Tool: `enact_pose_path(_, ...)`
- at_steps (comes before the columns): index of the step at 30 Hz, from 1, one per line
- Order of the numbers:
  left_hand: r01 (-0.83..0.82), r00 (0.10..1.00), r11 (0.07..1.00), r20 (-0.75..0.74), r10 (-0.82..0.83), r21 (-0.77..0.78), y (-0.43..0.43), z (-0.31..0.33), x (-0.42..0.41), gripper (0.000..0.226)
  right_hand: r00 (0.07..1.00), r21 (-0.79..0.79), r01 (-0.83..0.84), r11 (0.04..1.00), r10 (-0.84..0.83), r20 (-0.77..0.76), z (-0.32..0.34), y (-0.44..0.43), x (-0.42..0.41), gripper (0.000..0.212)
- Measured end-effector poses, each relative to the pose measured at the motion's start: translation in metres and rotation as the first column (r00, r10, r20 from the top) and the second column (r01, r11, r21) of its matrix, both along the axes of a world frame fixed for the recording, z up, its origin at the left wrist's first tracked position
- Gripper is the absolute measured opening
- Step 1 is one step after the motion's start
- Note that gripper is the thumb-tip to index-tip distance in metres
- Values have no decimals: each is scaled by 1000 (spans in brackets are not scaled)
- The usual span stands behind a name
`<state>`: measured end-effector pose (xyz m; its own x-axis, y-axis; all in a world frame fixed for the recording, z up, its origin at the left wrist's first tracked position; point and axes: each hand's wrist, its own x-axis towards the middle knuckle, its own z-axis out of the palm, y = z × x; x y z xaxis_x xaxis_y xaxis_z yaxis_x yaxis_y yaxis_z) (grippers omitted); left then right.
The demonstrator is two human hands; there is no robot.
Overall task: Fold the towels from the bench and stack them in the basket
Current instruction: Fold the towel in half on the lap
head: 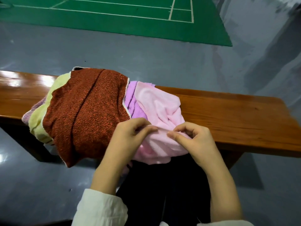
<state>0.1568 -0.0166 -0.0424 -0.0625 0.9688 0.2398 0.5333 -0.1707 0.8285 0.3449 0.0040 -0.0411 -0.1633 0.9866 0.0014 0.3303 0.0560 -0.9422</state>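
A heap of towels lies on the glossy wooden bench. A rust-red speckled towel covers most of the heap and hangs over the near edge. Under it show a pale yellow towel and, to the right, a purple towel. A crumpled light pink towel lies at the heap's right, draping toward me. My left hand pinches the pink towel's near edge. My right hand pinches the same edge a little to the right. No basket is in view.
The bench runs from left to right across a grey floor. A green court mat with white lines lies beyond it. My dark trousers fill the space just below the pink towel. The bench's right stretch is bare wood.
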Motion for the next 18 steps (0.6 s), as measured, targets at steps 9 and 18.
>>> enact_pose_path(9,-238,964,971,-125,234,-20,-6,-8,-41,12,1000,25,-5,1000,5,20,0,-7,7,7)
enact_pose_path(18,136,990,987,40,-133,-81,-6,9,17,9,999,56,-47,997,48,-21,10,-10,-7,8)
